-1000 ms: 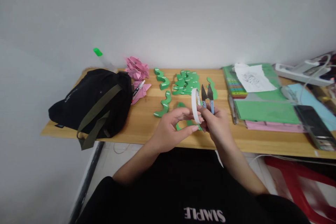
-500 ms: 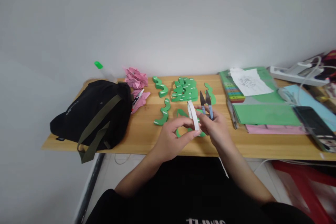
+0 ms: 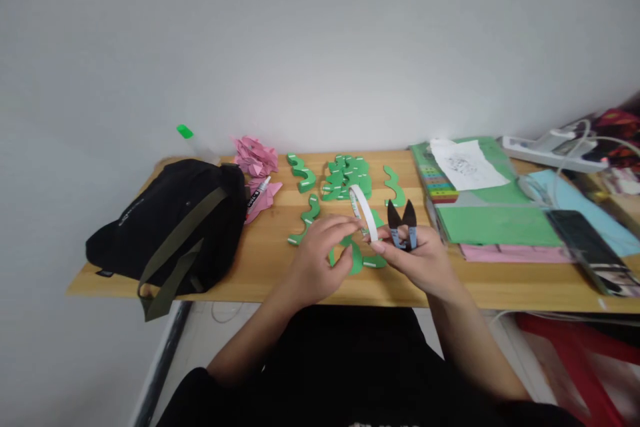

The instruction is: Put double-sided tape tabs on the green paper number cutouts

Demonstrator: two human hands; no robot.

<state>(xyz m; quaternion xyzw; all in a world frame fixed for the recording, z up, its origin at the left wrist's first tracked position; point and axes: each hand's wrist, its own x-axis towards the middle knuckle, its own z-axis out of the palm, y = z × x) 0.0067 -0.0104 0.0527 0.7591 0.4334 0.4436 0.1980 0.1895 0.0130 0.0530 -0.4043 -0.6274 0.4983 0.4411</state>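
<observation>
My right hand (image 3: 420, 257) holds thread snips (image 3: 403, 225), their dark blades apart and pointing up. Its thumb and fingertips also pinch the lower edge of a thin white ring of tape (image 3: 369, 213). Beside the ring is my left hand (image 3: 320, 257), its thumb apart from the fingers and its fingertips at or near the tape; whether they touch is unclear. Beneath the hands lie wavy green paper pieces (image 3: 354, 260), partly hidden, with small white strips on them. A stack of similar green pieces (image 3: 347, 177) sits farther back.
Single green wavy pieces (image 3: 395, 185) lie around the stack. To the left are a black bag (image 3: 175, 220), crumpled pink paper (image 3: 255, 157) and a glue tube (image 3: 257, 193). On the right are a green folder (image 3: 500, 223), a phone (image 3: 590, 247) and a power strip (image 3: 555, 150).
The tape ring has passed from the left fingers to the right thumb and fingertips. My left thumb has moved off it and the left hand has opened. The camera view has shifted slightly.
</observation>
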